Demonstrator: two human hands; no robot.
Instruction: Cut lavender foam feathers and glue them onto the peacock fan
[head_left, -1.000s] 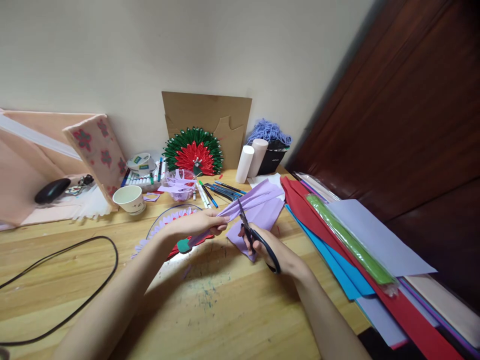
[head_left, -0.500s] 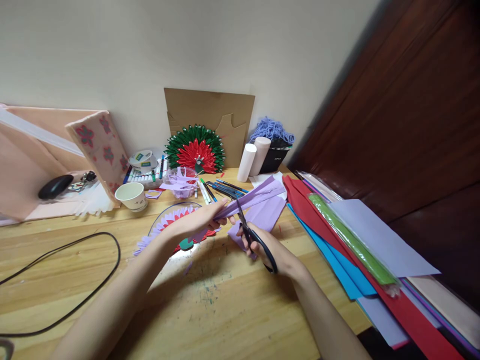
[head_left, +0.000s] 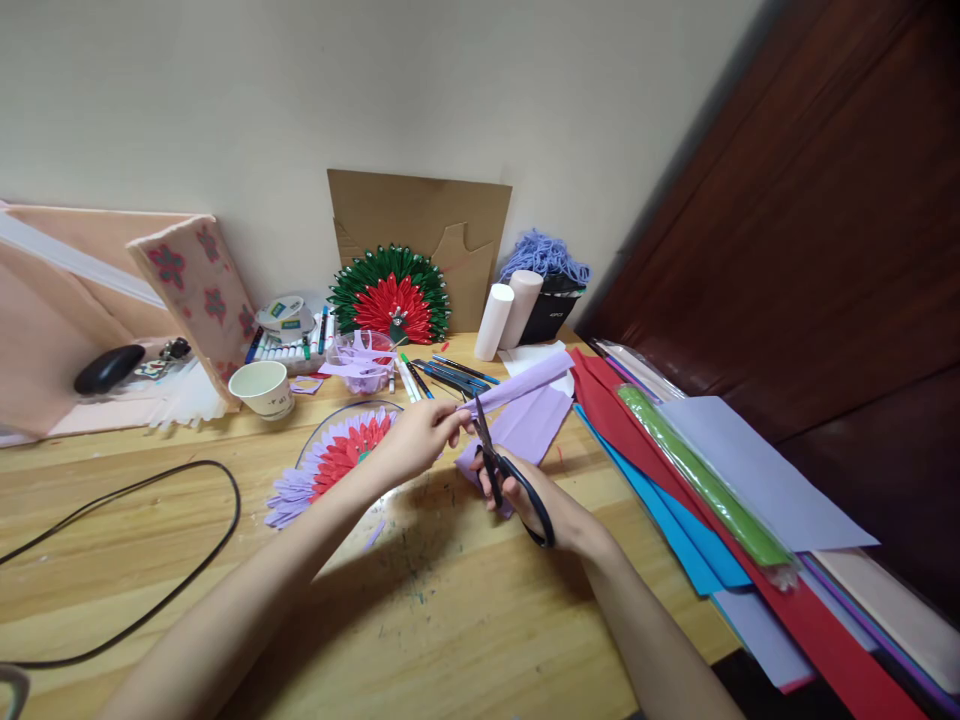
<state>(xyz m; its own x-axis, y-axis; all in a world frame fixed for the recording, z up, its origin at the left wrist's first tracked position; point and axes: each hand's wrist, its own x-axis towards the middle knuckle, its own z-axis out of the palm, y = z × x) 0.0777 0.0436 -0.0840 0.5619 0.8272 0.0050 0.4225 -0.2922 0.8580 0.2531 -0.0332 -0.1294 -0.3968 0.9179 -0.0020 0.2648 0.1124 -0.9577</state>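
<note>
Between the hands (head_left: 420,440), scissors (head_left: 488,450) meet a purple strip (head_left: 525,382).

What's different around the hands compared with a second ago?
The left hand has shifted slightly right, bringing its fingertips closer to the blades of the scissors. The tail of the purple strip that showed below that hand is now out of sight. No new grasp or release is evident. The right hand still holds the scissors in about the same place; the paper cup stayed put.
</note>
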